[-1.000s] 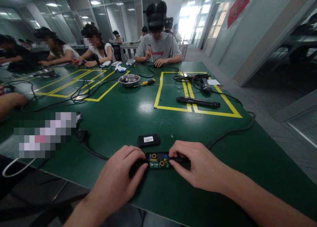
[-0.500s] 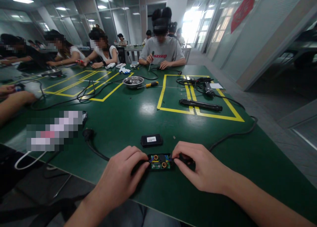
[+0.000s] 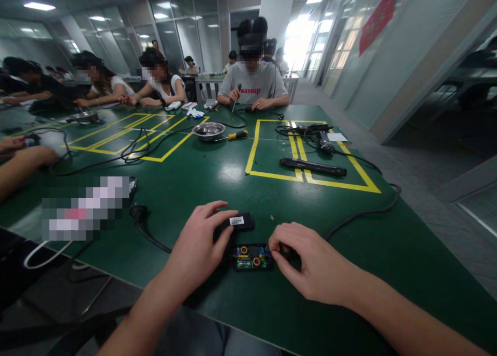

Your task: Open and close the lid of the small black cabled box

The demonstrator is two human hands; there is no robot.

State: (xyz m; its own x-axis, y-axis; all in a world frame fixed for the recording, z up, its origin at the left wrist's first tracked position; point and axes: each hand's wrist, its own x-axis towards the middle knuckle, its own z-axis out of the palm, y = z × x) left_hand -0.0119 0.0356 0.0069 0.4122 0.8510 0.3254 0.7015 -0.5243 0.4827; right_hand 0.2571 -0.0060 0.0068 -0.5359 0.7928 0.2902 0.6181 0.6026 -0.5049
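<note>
An open black case with a green circuit board (image 3: 252,257) and two copper coils lies near the front of the green table. Just behind it is a black cover (image 3: 245,222) with a white label. My left hand (image 3: 205,237) reaches over the left end of this cover, thumb and fingers apart, with the fingertips at its edge. At the right end of the case, my right hand (image 3: 306,257) has thumb and index finger pinched around the black cable where it enters; the exact grip is partly hidden.
A steel bowl (image 3: 208,131) and a yellow-black screwdriver (image 3: 237,135) are mid-table. Inside yellow tape lies a black rod (image 3: 312,167). A black plug (image 3: 138,212) is at left. A person (image 3: 252,82) sits opposite; another person's arm (image 3: 27,164) enters from the left.
My left hand has left the left end of the case and moved up to the labelled cover, its fingers spreading. My right hand has stayed at the case's right end.
</note>
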